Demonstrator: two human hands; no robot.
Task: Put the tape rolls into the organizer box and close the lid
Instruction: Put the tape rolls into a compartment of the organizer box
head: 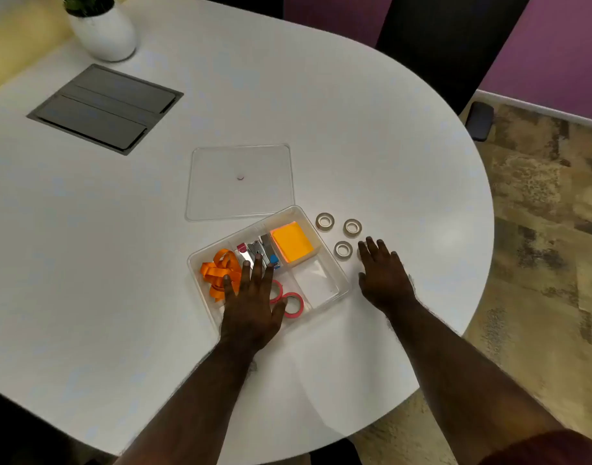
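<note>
A clear organizer box (335, 263) sits open on the white table. Its clear lid (240, 181) lies flat just behind it. Three clear tape rolls rest on the table to the right of the box: one (325, 221), one (352, 227) and one (343, 250). Two pink tape rolls (294, 304) lie in a front compartment. My left hand (251, 303) lies flat over the box's front left, fingers spread, holding nothing. My right hand (383, 276) rests open on the table just right of the nearest clear roll.
The box also holds orange ribbon (217, 268), staplers (257, 251) and an orange note pad (292, 242). A grey cable hatch (105, 107) and a white plant pot (103, 31) are at the far left. The table edge curves close on the right.
</note>
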